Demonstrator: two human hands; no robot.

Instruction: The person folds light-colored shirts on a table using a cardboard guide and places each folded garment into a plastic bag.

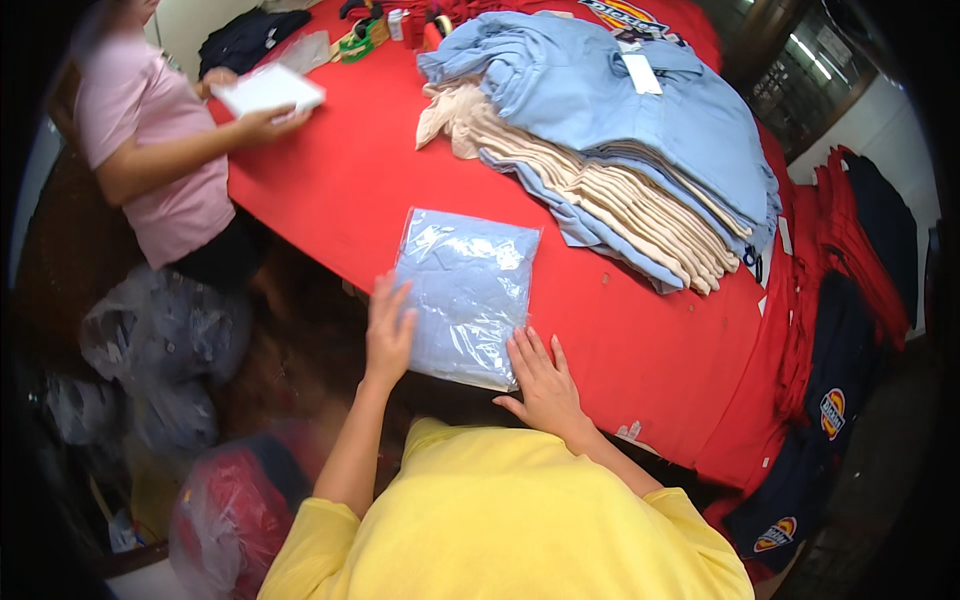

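Observation:
A folded light blue garment in a clear plastic bag (465, 295) lies flat at the near edge of the red-covered table (640, 370). My left hand (388, 325) is at the bag's left edge, its fingers spread and a little blurred. Flat at the lower right corner rests my right hand (543, 385), fingers stretched out and touching the plastic. Neither hand grips anything. Beyond the bag, to the right, a tall pile of light blue garments (640, 130) is layered with cream cloth pieces (610, 195). A white tag (641, 74) lies on the top garment.
At the left a person in a pink shirt (150, 140) holds a white flat stack (268, 90). Small bottles and a green item (355, 40) stand at the back. Plastic-bagged bundles (170, 340) sit on the floor at left. Red and navy clothes (840, 330) hang along the right edge.

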